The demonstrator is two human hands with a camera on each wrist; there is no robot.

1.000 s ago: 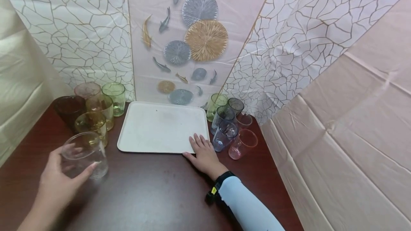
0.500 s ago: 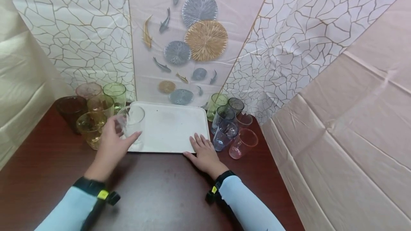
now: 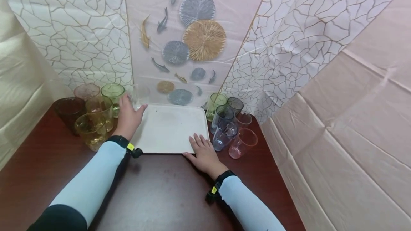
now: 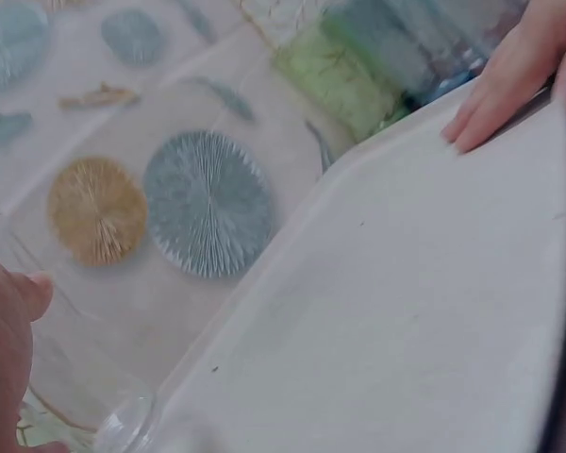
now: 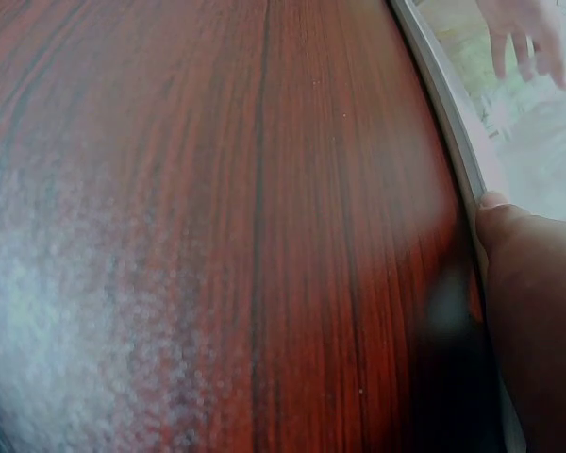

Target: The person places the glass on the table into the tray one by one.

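Note:
My left hand (image 3: 129, 119) grips a clear, see-through cup (image 3: 140, 93) by its side, at the back left corner of a white rectangular tray (image 3: 173, 129). In the left wrist view the cup's thick bottom (image 4: 125, 423) shows right at the tray's edge, and its pale wall blends into the backdrop. My right hand (image 3: 206, 155) rests with extended fingers on the tray's front right corner. The right wrist view has that hand's thumb (image 5: 500, 215) on the tray's rim.
Left of the tray stand several tinted cups: amber (image 3: 91, 129), dark brown (image 3: 69, 114), green (image 3: 113, 92) and pink. Right of it more cups cluster, including blue (image 3: 226, 134), pink (image 3: 243, 143) and green (image 3: 216, 105). Patterned fabric (image 3: 202, 42) hangs behind the dark wooden table (image 3: 160, 191).
My left hand has carried the clear cup from the front left of the table, over the tray's left side, to its back left corner. The right hand has stayed in place.

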